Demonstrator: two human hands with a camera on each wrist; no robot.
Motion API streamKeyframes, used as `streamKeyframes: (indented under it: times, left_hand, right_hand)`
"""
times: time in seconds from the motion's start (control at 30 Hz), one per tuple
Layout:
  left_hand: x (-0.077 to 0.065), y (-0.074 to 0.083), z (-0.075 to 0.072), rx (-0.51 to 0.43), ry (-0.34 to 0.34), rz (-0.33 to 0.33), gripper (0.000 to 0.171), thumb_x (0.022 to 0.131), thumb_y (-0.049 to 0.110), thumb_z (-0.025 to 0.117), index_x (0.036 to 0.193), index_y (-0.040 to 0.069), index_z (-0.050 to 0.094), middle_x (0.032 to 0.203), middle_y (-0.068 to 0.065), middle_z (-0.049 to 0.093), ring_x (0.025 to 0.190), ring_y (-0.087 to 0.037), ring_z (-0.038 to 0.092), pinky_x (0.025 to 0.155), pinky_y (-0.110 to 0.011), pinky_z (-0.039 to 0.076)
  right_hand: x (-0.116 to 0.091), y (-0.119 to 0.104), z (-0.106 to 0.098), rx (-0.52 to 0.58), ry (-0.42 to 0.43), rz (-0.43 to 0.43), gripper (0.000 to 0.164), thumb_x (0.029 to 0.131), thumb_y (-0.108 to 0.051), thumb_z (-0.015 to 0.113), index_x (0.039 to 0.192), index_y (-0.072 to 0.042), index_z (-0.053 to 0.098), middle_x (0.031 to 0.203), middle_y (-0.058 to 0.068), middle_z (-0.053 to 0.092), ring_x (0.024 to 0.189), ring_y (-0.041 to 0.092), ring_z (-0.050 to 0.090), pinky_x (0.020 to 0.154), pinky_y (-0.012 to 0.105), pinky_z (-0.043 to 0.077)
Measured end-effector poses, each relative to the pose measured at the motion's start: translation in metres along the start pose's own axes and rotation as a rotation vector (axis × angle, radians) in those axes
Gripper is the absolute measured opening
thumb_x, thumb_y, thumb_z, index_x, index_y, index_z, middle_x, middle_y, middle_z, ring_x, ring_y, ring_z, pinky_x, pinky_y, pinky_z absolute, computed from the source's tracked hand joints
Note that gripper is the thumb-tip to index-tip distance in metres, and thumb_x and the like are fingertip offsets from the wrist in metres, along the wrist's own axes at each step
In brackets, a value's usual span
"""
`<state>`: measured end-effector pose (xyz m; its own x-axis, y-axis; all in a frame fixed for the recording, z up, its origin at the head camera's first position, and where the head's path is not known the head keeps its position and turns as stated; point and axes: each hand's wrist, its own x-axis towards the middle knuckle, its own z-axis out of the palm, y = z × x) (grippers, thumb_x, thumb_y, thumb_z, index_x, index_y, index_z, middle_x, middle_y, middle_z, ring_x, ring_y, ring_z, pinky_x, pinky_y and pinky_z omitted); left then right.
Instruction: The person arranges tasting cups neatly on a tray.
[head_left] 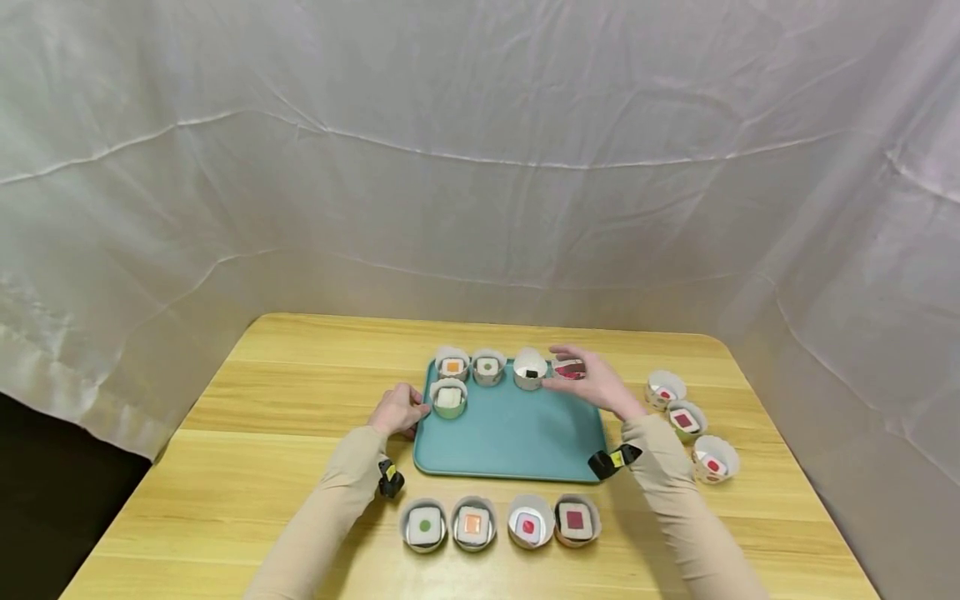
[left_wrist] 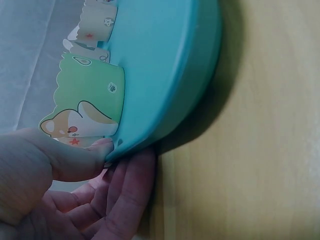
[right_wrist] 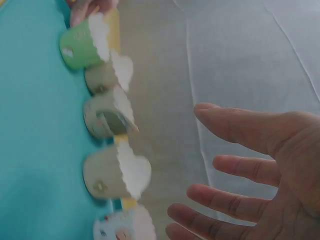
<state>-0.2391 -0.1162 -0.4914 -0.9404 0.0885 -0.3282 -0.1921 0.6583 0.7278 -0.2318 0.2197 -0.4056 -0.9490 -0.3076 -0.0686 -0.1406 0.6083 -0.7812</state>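
Note:
My left hand (head_left: pixel 397 411) pinches the left edge of a teal tray (head_left: pixel 510 442). In the left wrist view its thumb lies at the rim and its curled fingers sit underneath. Beside that thumb stands a green paper baking cup (left_wrist: pixel 95 90) with a dog print, holding a pale square piece. My right hand (head_left: pixel 596 385), fingers spread and holding nothing, hovers over the tray's back right corner. Nearest to it are a cup with a dark red piece (head_left: pixel 568 369), partly hidden by the fingers, and a white cup with a black piece (head_left: pixel 530 375).
Two more filled cups, one orange-topped (head_left: pixel 452 367) and one green-dotted (head_left: pixel 488 368), stand at the tray's back left. Several cups, including a green-dotted one (head_left: pixel 425 526), line the table (head_left: pixel 285 400) before the tray. Three cups, one lowest (head_left: pixel 714 460), stand to the right.

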Motion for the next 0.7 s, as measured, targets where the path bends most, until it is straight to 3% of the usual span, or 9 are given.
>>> streamKeyframes:
  times: [0.3,0.5,0.7]
  left_hand:
    - [0.000,0.000,0.000,-0.002,-0.003,-0.001,0.023,0.098,0.011,0.063,0.112,-0.006,0.058,0.114,-0.028,0.066,0.068,-0.023,0.068,0.060,-0.033,0.062]
    - [0.000,0.001,0.001,-0.012,-0.001,-0.007,0.022,0.098,0.011,0.064,0.110,-0.006,0.058,0.114,-0.027,0.066,0.068,-0.023,0.068,0.060,-0.032,0.062]
    - [-0.001,0.002,0.000,-0.005,0.000,-0.004,0.021,0.098,0.011,0.063,0.110,-0.006,0.058,0.113,-0.028,0.066,0.068,-0.023,0.068,0.059,-0.032,0.062]
  right_hand:
    - [-0.011,0.017,-0.037,-0.063,0.029,0.065,0.070,0.094,-0.028,0.070,0.151,-0.001,0.040,0.152,0.032,0.040,0.136,0.055,0.042,0.111,0.064,0.042]
    - [-0.017,0.031,-0.060,-0.213,0.049,0.099,0.074,0.094,-0.029,0.070,0.150,0.005,0.037,0.150,0.039,0.036,0.133,0.059,0.040,0.105,0.068,0.043]
    - [-0.019,0.049,-0.075,-0.359,0.078,0.169,0.078,0.091,-0.029,0.071,0.149,0.010,0.035,0.151,0.039,0.035,0.137,0.059,0.035,0.112,0.070,0.035]
